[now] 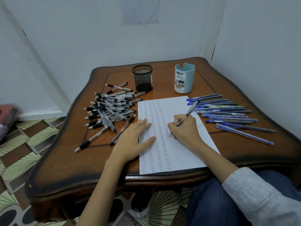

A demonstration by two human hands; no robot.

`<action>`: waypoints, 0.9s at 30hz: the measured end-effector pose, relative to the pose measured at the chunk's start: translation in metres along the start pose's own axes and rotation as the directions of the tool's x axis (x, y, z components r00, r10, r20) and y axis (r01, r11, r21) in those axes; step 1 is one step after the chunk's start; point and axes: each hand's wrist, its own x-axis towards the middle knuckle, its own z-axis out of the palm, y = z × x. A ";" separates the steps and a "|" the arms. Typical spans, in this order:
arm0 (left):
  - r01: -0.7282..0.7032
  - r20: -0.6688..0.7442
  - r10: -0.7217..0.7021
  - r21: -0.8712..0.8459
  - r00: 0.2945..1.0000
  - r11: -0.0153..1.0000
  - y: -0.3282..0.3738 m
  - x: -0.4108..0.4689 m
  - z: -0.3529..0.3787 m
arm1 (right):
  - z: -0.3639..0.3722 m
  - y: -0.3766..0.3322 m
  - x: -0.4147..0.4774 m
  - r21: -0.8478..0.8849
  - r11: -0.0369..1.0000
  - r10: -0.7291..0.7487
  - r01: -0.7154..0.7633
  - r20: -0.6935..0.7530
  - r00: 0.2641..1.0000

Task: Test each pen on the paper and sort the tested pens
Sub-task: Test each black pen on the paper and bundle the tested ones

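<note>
The wooden desk point(81, 168) is carrying everything. One sheet of paper point(187, 154) is lying at the near middle, and some five columns of small test words are filling its left part. A loose heap of black pens point(110, 110) is lying to the left, too tangled for a sure count, perhaps thirty. About a dozen blue pens point(228, 113) are lying in a neater fan to the right, which looks like colour sorting. Two cups are standing empty at the far side, a black mesh cup point(143, 78) and a pale blue cup point(184, 79), probably waiting for sorted pens. The left hand point(133, 141) is lying flat with fingers spread, pinning the sheet so it is not sliding. The right hand point(185, 131) is gripping one pen point(189, 112), tip touching the paper, writing a test.
</note>
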 end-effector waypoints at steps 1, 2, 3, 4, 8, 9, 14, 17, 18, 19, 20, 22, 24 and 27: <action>0.001 -0.003 -0.001 0.000 1.000 1.000 0.000 0.000 0.000 | 0.001 0.000 0.000 -0.016 1.000 -0.012 0.012 0.001 1.000; 0.002 -0.005 -0.002 0.002 1.000 1.000 0.000 0.000 0.000 | 0.002 0.001 0.000 -0.025 0.999 -0.022 0.022 0.004 1.000; 0.003 -0.007 -0.003 0.004 1.000 1.000 0.000 0.000 0.000 | 0.002 0.001 0.000 -0.028 0.999 -0.024 0.024 0.004 1.000; 0.002 -0.009 -0.002 0.007 1.000 1.000 0.000 0.000 0.000 | 0.002 0.001 0.000 -0.022 1.000 -0.017 0.017 0.000 1.000; -0.007 -0.011 0.007 0.001 1.000 1.000 -0.001 0.001 0.000 | -0.004 -0.004 0.000 0.177 0.977 0.122 -0.123 0.017 0.992; -0.005 -0.009 0.005 -0.003 1.000 1.000 -0.001 0.001 -0.001 | -0.006 -0.006 0.001 0.252 0.953 0.166 -0.170 0.038 0.985; 0.008 0.001 -0.008 -0.015 1.000 1.000 -0.001 0.000 -0.001 | -0.008 -0.010 0.002 0.351 0.907 0.213 -0.234 0.097 0.972; 0.031 -0.007 -0.031 -0.028 0.999 0.999 -0.001 0.000 -0.001 | -0.009 -0.009 0.001 0.329 0.925 0.158 -0.188 0.116 0.981; 0.033 -0.011 -0.033 -0.022 0.999 0.999 -0.001 0.000 -0.001 | -0.009 -0.009 0.000 0.313 0.935 0.135 -0.166 0.118 0.984; 0.035 -0.014 -0.035 -0.014 0.999 0.999 -0.001 0.000 -0.001 | -0.009 -0.009 0.000 0.288 0.945 0.124 -0.154 0.120 0.985; 0.038 -0.015 -0.038 -0.009 0.999 0.999 0.000 0.000 -0.001 | -0.009 -0.009 0.000 0.262 0.953 0.123 -0.151 0.122 0.985; 0.044 -0.011 -0.044 -0.007 0.999 0.999 0.001 0.000 -0.001 | -0.009 -0.010 0.001 0.251 0.956 0.125 -0.154 0.126 0.984; 0.052 -0.006 -0.052 -0.003 0.999 0.999 0.002 0.000 -0.001 | -0.010 -0.010 0.000 0.262 0.954 0.115 -0.144 0.122 0.986; 0.065 0.004 -0.065 0.006 0.998 0.998 0.002 0.001 -0.003 | -0.010 -0.011 -0.002 0.228 0.967 0.087 -0.116 0.136 0.987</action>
